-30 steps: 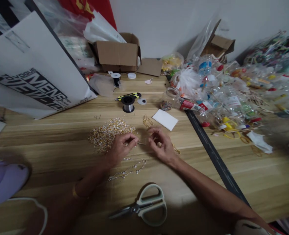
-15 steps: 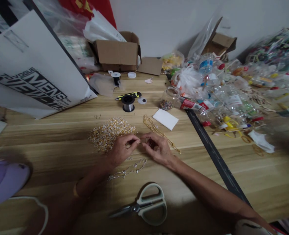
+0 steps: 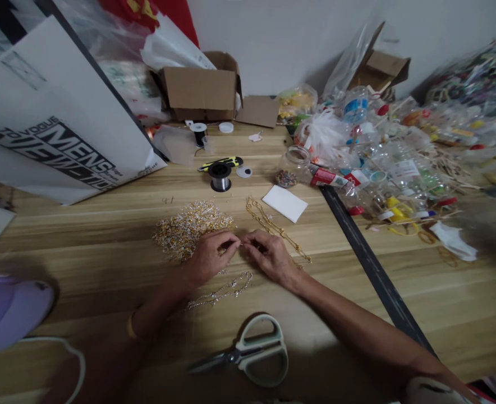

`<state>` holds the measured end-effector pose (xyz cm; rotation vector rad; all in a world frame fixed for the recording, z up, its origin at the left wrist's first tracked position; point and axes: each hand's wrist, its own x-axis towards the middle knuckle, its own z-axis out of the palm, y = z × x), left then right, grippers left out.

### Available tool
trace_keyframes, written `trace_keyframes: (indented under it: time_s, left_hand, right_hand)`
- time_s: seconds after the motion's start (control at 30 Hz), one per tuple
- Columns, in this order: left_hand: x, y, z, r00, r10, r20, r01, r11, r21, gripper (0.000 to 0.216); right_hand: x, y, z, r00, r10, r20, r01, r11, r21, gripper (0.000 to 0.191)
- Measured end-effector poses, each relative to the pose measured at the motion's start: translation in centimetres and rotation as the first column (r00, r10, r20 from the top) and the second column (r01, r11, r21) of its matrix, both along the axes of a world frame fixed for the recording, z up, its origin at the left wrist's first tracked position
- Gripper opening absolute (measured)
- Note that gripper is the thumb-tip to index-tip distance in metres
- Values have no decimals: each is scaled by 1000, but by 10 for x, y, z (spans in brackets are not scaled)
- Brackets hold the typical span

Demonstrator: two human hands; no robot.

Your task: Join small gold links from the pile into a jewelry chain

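Note:
Fingertip to fingertip, my left hand [image 3: 211, 253] and my right hand [image 3: 271, 253] meet above the wooden table. Both are closed in a pinch. Between them is something tiny, too small to name. A heap of small gold and silver beads or jewellery pieces [image 3: 184, 227] lies just behind my left hand. Beyond my right hand stretches a gold chain [image 3: 273, 224]. A silver chain [image 3: 225, 293] rests on the table in front of my left hand. Closer to me lie scissors [image 3: 256, 350] with pale handles, blades pointing left.
Behind the heap stand a wire spool [image 3: 220, 178], a yellow-black box cutter [image 3: 233, 161] and a clear jar [image 3: 292, 165] of beads. A white card [image 3: 285, 203] lies nearby. Plastic bottles [image 3: 403, 168] crowd the right. A large white bag [image 3: 63, 123] stands left, a purple object [image 3: 12, 311] below it.
The fingers of my right hand have drawn closer together and towards the left fingertips. My left hand has hardly moved. The view has shifted very slightly.

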<state>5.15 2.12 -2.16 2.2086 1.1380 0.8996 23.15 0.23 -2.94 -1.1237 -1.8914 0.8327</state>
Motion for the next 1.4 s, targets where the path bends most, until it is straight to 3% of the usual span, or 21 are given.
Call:
trace_keyframes:
  time_s: [0.37, 0.53, 0.63, 0.87, 1.17, 1.4]
  left_hand:
    - [-3, 6, 3, 1000, 0, 27, 2, 999, -50, 14]
    - [-6, 7, 6, 999, 29, 27, -28, 998, -57, 13]
    - [-8, 8, 5, 999, 37, -9, -37, 997, -64, 14]
    - [-9, 8, 4, 999, 19, -33, -21, 996, -88, 14]
    - [-7, 6, -1, 945, 40, -325, -21, 998, 61, 13]
    - [-3, 1, -2, 882, 39, -470, 5, 996, 92, 15]
  right_hand:
    - [-1, 5, 4, 999, 26, -23, -30, 978, -204, 12]
    - [-3, 10, 18, 998, 34, 56, -28, 995, -94, 10]
    - [-5, 12, 21, 998, 20, 66, -14, 995, -94, 10]
    - [-4, 12, 3, 997, 16, 71, -12, 998, -59, 9]
    - [3, 11, -14, 996, -92, -8, 91, 992, -84, 11]
    - [3, 11, -18, 999, -47, -21, 47, 999, -25, 11]
